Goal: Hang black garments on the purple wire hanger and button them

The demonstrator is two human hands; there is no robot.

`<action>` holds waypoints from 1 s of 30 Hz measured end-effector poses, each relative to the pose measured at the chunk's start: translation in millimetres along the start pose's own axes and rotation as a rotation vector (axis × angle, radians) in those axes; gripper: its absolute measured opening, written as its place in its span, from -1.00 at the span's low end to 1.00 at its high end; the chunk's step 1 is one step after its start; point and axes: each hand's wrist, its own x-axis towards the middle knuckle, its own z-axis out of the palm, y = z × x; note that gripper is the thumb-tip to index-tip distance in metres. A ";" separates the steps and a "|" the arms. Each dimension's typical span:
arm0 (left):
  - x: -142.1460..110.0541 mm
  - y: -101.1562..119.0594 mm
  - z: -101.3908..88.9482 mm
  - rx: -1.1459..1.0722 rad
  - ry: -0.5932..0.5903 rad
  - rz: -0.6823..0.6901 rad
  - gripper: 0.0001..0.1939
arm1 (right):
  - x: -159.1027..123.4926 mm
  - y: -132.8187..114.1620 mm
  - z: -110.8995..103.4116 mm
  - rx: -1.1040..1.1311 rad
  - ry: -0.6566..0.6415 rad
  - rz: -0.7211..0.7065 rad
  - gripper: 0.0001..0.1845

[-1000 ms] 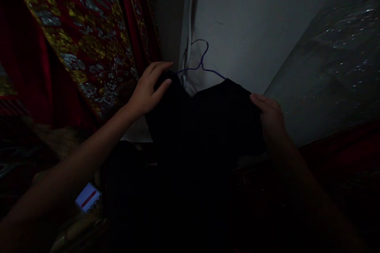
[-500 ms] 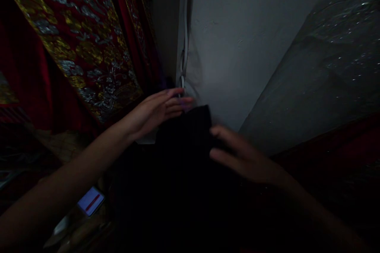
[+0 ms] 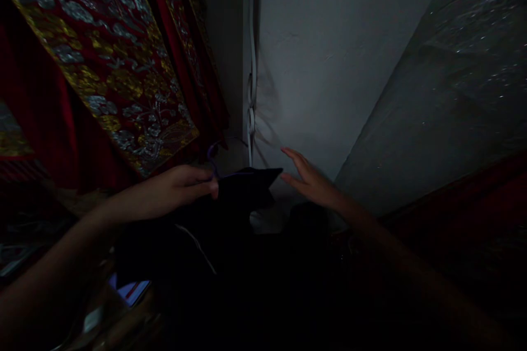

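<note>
A black garment [image 3: 230, 214] hangs spread in front of me, dark enough that its folds barely show. Inside its top edge is a thin purple clothes hanger [image 3: 211, 154], its hook sticking up. My left hand [image 3: 185, 189] is closed on the hanger and the cloth beside the hook. To the right, my right hand [image 3: 308, 180] is open with fingers apart. Its lower fingertips are at the garment's pointed corner; whether they touch it I cannot tell. A thin pale cord [image 3: 197, 247] lies across the black cloth.
Red cloth with gold and silver embroidery [image 3: 127, 77] hangs at the left. A white cable [image 3: 252, 66] runs down the pale wall [image 3: 321, 66]. Clear plastic sheeting [image 3: 453, 77] covers the right side. A lit phone [image 3: 134, 292] lies low left, partly behind the garment.
My left hand has moved left and down and closed on the hanger, whose hook now shows. The garment has spread leftward over part of the phone. My right hand has risen slightly, fingers apart.
</note>
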 end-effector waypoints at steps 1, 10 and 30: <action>-0.8 -0.1 -7.2 0.024 0.022 0.003 -0.59 | 2.1 3.1 1.3 0.097 -0.050 0.037 -0.34; 19.5 -23.5 -28.5 -0.019 0.561 0.047 -0.61 | 21.4 -15.0 -10.5 0.789 0.140 0.390 -0.51; 43.4 -98.3 82.5 0.267 0.527 0.225 -0.73 | 26.0 21.2 -47.4 0.791 0.524 0.522 -0.52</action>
